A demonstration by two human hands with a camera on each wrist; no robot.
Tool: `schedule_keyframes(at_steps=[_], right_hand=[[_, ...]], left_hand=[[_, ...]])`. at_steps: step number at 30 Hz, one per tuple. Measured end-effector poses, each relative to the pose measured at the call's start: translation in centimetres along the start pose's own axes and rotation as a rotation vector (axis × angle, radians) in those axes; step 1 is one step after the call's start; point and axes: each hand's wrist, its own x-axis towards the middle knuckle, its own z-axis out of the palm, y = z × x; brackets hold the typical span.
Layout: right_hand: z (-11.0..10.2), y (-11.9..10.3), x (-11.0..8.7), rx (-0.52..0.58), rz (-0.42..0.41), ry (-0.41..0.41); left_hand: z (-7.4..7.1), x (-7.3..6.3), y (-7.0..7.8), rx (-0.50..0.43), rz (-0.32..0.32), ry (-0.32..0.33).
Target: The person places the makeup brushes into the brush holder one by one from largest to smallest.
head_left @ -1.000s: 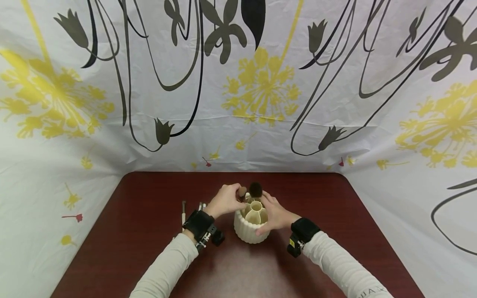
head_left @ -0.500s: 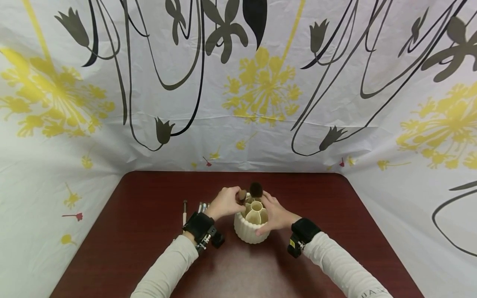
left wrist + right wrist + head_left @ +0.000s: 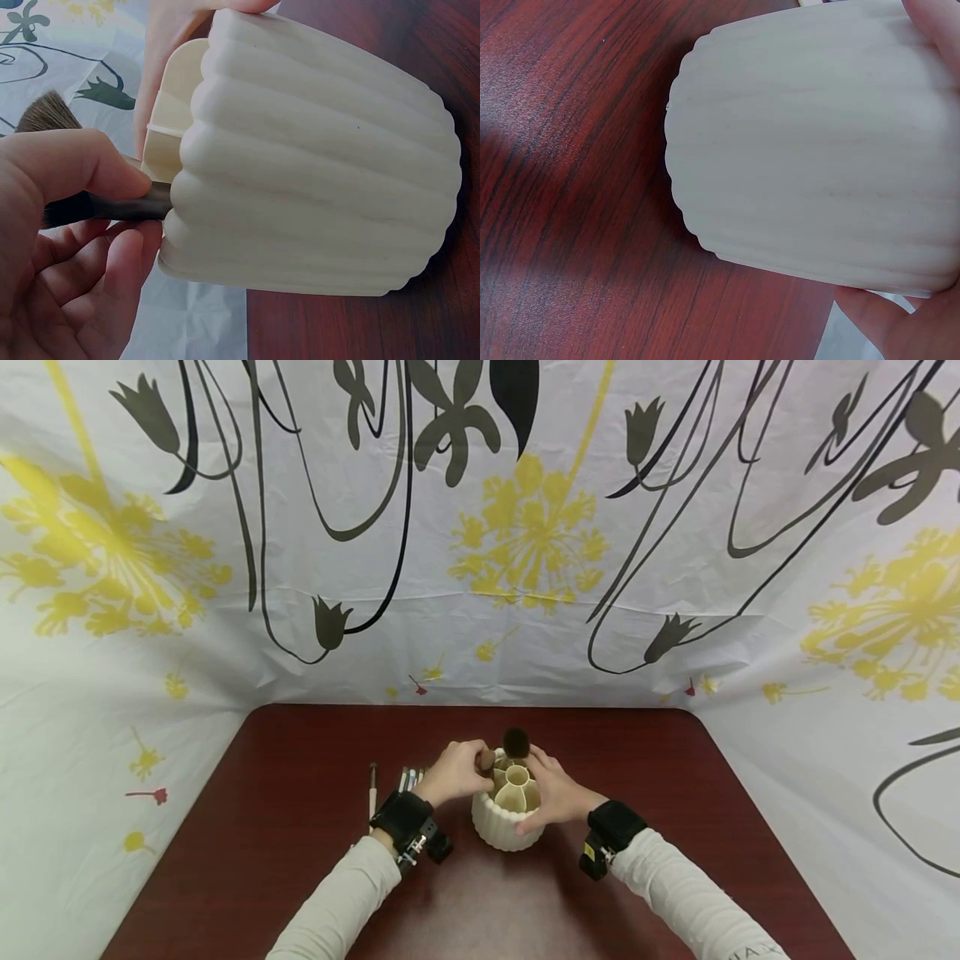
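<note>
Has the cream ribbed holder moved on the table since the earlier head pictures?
No. Judged by the table and its far edge in the head view, the cream ribbed holder shows no visible shift.

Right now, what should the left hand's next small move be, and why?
Probably lower the pinched brush gently. The left hand holds it close to the holder, it runs down behind the edge, and the right hand steadies the holder. Its lower end is hidden, so going slowly seems wise.
</note>
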Motion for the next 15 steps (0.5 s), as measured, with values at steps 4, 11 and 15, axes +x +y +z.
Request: schedule_keyframes(at_steps=[4,11,15], right_hand=[[-0.06,-0.12,0.00,0.005,0.004,-0.005],[-0.13,-0.25,-0.04,0.012,0.001,-0.005],[-0.02,-0.03,-0.04,0.010,0.003,0.010]], left_hand=[[0.06,-0.07,-0.06,0.004,0.000,0.009],[0.04,-0.27,-0.46,-0.026,0.010,0.016],[-0.15,-0.47,-0.56,-0.068,0.012,0.013]])
